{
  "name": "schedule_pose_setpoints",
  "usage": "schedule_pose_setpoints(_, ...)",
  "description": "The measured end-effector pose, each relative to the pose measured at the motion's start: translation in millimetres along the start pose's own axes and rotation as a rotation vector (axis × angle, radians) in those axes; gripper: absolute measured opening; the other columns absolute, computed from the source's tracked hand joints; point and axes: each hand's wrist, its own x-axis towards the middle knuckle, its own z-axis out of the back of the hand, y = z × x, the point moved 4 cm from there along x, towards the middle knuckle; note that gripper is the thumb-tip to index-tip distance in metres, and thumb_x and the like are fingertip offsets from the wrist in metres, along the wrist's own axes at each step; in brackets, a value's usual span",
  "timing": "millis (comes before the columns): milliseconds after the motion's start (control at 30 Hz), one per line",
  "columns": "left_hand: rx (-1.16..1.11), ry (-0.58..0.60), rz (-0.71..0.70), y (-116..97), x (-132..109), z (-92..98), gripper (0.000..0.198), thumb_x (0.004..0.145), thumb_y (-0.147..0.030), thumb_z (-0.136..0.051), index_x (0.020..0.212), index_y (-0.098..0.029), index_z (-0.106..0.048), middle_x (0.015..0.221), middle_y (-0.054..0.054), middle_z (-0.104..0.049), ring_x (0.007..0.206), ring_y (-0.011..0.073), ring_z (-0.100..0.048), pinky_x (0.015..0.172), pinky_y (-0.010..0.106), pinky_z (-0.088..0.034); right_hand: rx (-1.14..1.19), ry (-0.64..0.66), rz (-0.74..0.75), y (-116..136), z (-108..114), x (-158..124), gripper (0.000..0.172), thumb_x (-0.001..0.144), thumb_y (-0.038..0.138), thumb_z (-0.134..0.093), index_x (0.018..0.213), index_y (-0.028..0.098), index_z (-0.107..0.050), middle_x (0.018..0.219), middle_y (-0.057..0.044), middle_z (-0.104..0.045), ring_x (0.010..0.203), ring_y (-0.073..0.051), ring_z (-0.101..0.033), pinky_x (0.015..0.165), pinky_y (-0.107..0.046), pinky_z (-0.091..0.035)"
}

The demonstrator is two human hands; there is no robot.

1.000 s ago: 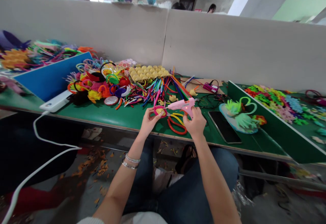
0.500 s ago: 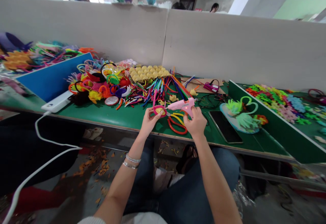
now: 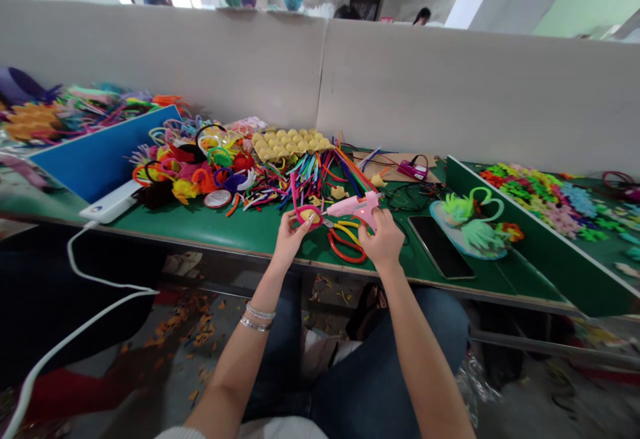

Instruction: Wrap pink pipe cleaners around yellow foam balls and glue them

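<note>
My left hand (image 3: 291, 232) pinches a small craft piece (image 3: 309, 215), a yellow middle ringed by magenta pipe cleaner with one stem pointing up. In my right hand (image 3: 383, 236) is a pink glue gun (image 3: 353, 206), gripped by its handle. Its nozzle points left and meets, or nearly meets, the edge of the craft piece; which one I cannot tell. Below the glue gun, pliers (image 3: 347, 248) with red and yellow handles lie on the green table (image 3: 270, 232).
A yellow egg-carton sheet (image 3: 291, 144) and many pipe cleaners (image 3: 310, 176) lie behind my hands. To the right are a phone (image 3: 441, 247) and a green swan-like craft (image 3: 477, 222). A blue divider (image 3: 105, 152) and white power strip (image 3: 111, 202) stand left.
The craft piece has tilted slightly in my left hand, its stem leaning further left. The glue gun stays at its edge. The whole view has shifted a little.
</note>
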Motion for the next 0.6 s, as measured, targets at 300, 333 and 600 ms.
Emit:
schedule_pose_setpoints(300, -0.031, -0.006, 0.013, 0.5, 1.3, 0.4, 0.049, 0.060, -0.039, -0.075, 0.096, -0.018, -0.048, 0.094, 0.004, -0.064, 0.082, 0.0167, -0.066, 0.082, 0.041, -0.054, 0.010, 0.018, 0.005, 0.6, 0.3, -0.3, 0.030, 0.074, 0.025, -0.047, 0.098, 0.013, -0.059, 0.082, -0.009, -0.057, 0.067, -0.018, -0.054, 0.051, -0.025, -0.037)
schedule_pose_setpoints(333, -0.037, -0.007, 0.016, 0.1, 1.3, 0.3, 0.049, 0.060, -0.039, -0.076, 0.096, -0.018, -0.048, 0.094, 0.004, -0.063, 0.082, 0.0167, -0.066, 0.082, 0.041, -0.054, 0.010, 0.015, 0.008, 0.7, 0.6, -0.3, 0.030, 0.074, 0.025, -0.047, 0.098, 0.013, -0.059, 0.082, -0.009, -0.057, 0.067, -0.018, -0.054, 0.052, -0.025, -0.037)
schedule_pose_setpoints(600, -0.038, -0.013, 0.029, -1.1, 0.8, 0.0, 0.047, 0.063, -0.040, -0.074, 0.095, -0.018, -0.048, 0.096, 0.005, -0.064, 0.083, 0.0182, -0.067, 0.082, 0.042, -0.054, 0.006, 0.017, 0.016, 2.1, 1.7, -0.7, 0.030, 0.073, 0.025, -0.046, 0.098, 0.014, -0.060, 0.082, -0.008, -0.056, 0.068, -0.018, -0.053, 0.052, -0.025, -0.036)
